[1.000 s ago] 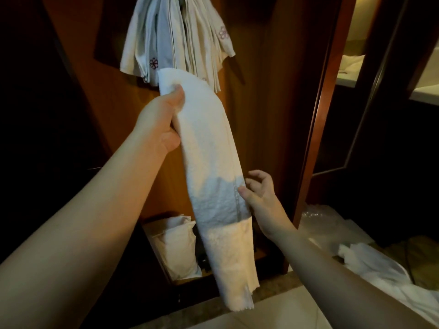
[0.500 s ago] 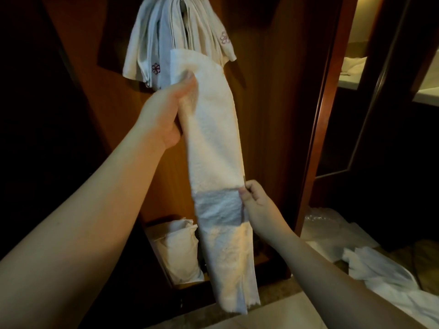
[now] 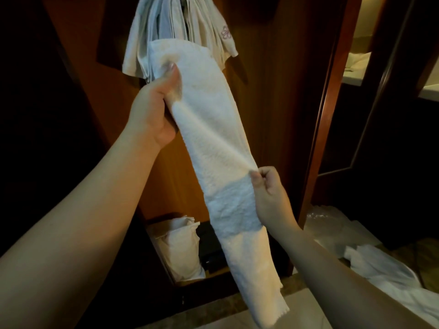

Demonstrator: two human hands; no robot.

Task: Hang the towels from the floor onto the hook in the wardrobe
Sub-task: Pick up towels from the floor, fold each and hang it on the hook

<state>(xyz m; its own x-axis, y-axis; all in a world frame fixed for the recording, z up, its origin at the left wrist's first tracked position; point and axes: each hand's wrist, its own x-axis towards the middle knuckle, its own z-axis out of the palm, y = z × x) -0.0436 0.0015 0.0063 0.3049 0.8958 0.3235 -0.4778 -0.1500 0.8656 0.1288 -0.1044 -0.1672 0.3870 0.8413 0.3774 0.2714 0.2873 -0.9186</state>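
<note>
At frame centre, the left hand (image 3: 152,108) grips the white towel (image 3: 213,129) near its top; the right hand (image 3: 268,186) pinches its right edge. Above, hung towels (image 3: 185,27) bear a pink emblem (image 3: 226,34), possibly floral. Floor towels (image 3: 389,279) lie lower right.

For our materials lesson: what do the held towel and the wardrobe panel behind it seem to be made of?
Held towel: probably cotton terry, white, matte; its surface looks nubby and it creases softly. Wardrobe panel: apparently wood or veneer, reddish-brown, smooth, with a faint sheen.
</note>
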